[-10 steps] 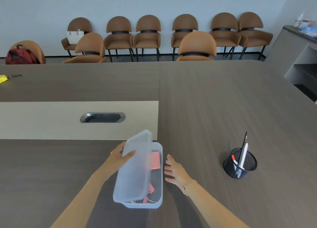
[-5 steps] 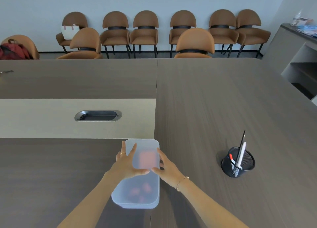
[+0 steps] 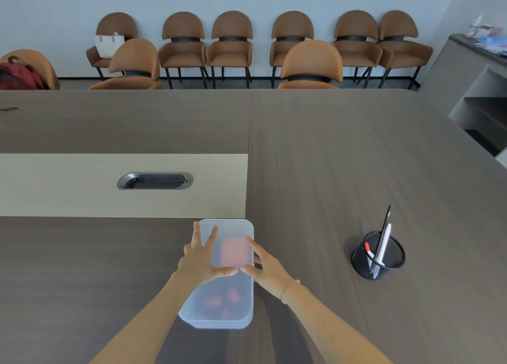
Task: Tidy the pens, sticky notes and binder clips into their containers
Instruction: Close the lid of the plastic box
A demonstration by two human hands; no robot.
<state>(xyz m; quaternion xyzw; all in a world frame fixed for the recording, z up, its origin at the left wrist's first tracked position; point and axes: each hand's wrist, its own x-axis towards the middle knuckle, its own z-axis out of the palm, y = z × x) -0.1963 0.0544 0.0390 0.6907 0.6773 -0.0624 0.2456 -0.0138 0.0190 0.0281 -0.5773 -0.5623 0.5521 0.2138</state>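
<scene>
A translucent plastic box [image 3: 219, 315] stands on the dark table near me with its frosted lid [image 3: 233, 228] lying flat on top. Through the lid show a pink sticky-note pad [image 3: 236, 251] and reddish binder clips [image 3: 223, 300]. My left hand [image 3: 201, 259] rests on the lid's left side with fingers spread. On the lid's right side lies my right hand [image 3: 264, 265], fingers apart, thumb on top. A black mesh pen cup [image 3: 380, 255] to the right holds several pens [image 3: 384, 240].
A pale strip [image 3: 68, 185] with a metal cable slot [image 3: 155, 181] crosses the table behind the box. Brown chairs [image 3: 310, 64] line the far side and wall. A grey cabinet [image 3: 472, 89] stands at the far right, a red bag [image 3: 19, 74] at the far left.
The lid, held tilted over the open box by my left hand a second ago, now lies flat on the box. My right hand has come onto it from the table.
</scene>
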